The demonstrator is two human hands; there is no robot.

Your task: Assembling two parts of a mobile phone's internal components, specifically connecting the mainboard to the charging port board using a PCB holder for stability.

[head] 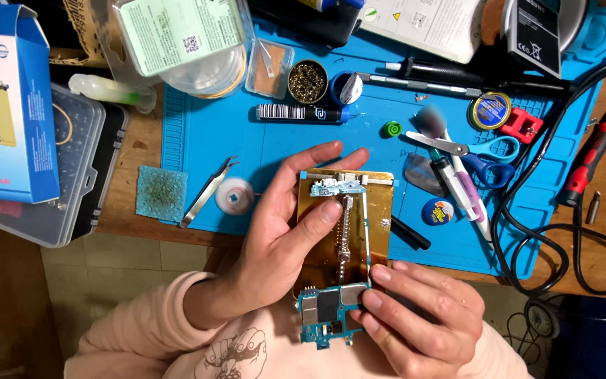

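A gold-coloured board holder [381, 224] with a central spring clamp lies at the near edge of the blue work mat [275, 140]. My left hand [282, 224] grips the holder's left side, its fingers reaching across the top and the thumb pressing near the spring. A small circuit board [334, 188] sits clamped at the holder's top. My right hand [415, 316] pinches a larger blue circuit board [322, 314] with metal shields at the holder's lower end, close to my body.
Tweezers [208, 191], a white round pot [235, 195] and a green sponge pad [162, 193] lie left of the holder. Blue scissors [475, 153], tubes and pens lie to the right. Black cables [562, 245] and a red-handled iron [594, 151] are far right; plastic boxes [57, 175] far left.
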